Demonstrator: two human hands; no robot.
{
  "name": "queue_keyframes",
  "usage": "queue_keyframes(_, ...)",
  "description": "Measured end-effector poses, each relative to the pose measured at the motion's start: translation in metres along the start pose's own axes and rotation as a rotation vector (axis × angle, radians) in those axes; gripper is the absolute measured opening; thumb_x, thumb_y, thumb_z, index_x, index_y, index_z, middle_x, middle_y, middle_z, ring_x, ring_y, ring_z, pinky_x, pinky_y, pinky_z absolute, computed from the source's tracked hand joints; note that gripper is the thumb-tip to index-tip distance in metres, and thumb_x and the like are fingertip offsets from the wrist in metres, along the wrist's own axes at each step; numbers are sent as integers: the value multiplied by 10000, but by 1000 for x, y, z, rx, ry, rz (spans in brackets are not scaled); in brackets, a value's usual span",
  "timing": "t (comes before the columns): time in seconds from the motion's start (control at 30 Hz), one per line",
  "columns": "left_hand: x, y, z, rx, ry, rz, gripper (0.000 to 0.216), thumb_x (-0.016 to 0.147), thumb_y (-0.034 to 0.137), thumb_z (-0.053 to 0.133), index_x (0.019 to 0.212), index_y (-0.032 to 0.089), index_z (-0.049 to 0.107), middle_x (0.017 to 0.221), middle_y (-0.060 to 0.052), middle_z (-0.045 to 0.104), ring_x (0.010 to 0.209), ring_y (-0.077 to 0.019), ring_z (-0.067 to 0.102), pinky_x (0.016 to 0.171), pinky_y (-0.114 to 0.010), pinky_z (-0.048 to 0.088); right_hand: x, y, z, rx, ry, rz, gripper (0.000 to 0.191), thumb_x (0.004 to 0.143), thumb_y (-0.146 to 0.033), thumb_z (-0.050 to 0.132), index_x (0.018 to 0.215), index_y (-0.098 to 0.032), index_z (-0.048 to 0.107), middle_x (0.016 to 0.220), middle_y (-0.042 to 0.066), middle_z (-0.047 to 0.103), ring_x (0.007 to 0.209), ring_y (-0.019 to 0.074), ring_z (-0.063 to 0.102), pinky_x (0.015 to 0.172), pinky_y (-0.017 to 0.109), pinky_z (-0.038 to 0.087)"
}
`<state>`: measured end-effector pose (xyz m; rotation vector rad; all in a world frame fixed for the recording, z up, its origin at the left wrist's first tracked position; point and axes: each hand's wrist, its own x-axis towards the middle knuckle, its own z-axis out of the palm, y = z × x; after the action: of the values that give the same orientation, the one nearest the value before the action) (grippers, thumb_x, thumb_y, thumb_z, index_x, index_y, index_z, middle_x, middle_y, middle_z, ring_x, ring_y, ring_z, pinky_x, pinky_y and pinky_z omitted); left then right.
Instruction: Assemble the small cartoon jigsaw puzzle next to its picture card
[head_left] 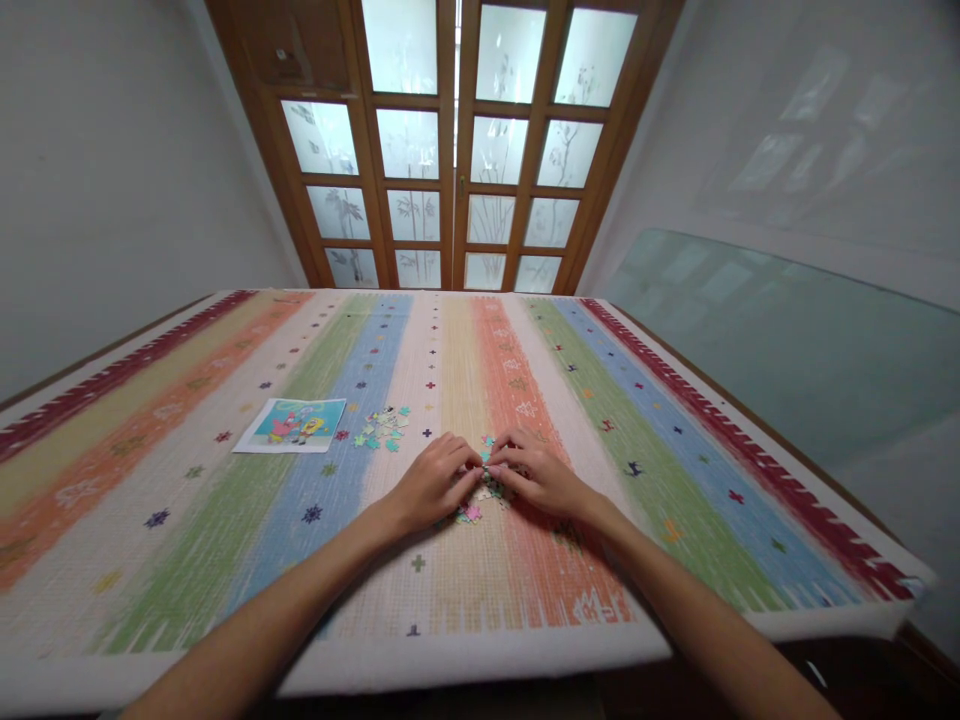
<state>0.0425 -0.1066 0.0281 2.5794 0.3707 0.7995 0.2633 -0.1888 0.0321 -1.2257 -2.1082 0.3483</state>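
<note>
My left hand (pixel 435 485) and my right hand (pixel 536 470) meet at the middle of the striped cloth (pixel 225 520), fingertips pinched together over a small cluster of joined puzzle pieces (pixel 472 512). The fingers of both hands curl down onto those pieces, and most of the cluster is hidden under the hands. A loose pile of teal puzzle pieces (pixel 384 426) lies just beyond my left hand. Left of that pile lies a cartoon reference picture (pixel 292 424), flat on the cloth.
The cloth covers a wide table whose front edge (pixel 465 665) is close to me. A wooden door with frosted glass panes (pixel 457 150) stands beyond the far edge. A glass sheet (pixel 787 330) leans on the right wall.
</note>
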Motion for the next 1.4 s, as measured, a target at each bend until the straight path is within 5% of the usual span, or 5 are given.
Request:
queue_keyframes(0.2, -3, -28, -61, 17, 18, -62, 216, 1027, 327, 500, 934, 200, 648, 919, -51, 686, 891, -211, 596, 861, -370, 480, -3, 10, -5, -79, 52, 72, 160, 1005, -265, 600, 996, -210, 749, 1014, 88, 661, 971, 231, 609, 894, 404, 482)
queue_keyframes(0.47, -24, -101, -123, 295, 261, -522, 311, 887, 470, 562, 851, 202, 715, 854, -58, 723, 821, -232, 616, 868, -371, 499, -2, 18, -10, -156, 131, 143, 197, 982, -238, 572, 872, -197, 730, 959, 92, 654, 939, 244, 602, 867, 414, 480)
queue_keyframes(1.07, -31, -137, -102, 453, 188, -576, 309, 852, 427, 559, 829, 200, 766, 865, -99, 687, 936, -300, 612, 937, -432, 483, -7, 30, -11, -263, 67, 190, 165, 938, -214, 598, 979, -197, 757, 982, 104, 663, 939, 260, 609, 863, 427, 484)
queue_keyframes(1.27, -18, -102, -83, 319, 261, -404, 279, 948, 378, 510, 920, 192, 716, 889, -75, 677, 902, -252, 621, 921, -415, 492, -5, 25, -12, -251, 40, 183, 177, 949, -218, 593, 969, -218, 769, 977, 97, 664, 941, 260, 607, 882, 440, 489)
queue_keyframes(1.4, -7, -58, -48, 139, 87, -227, 244, 1005, 322, 504, 1090, 180, 683, 1030, -95, 709, 938, -233, 647, 927, -426, 497, -6, 25, -8, -255, 49, 178, 225, 980, -235, 575, 1107, -213, 760, 1039, 111, 659, 992, 269, 595, 908, 447, 485)
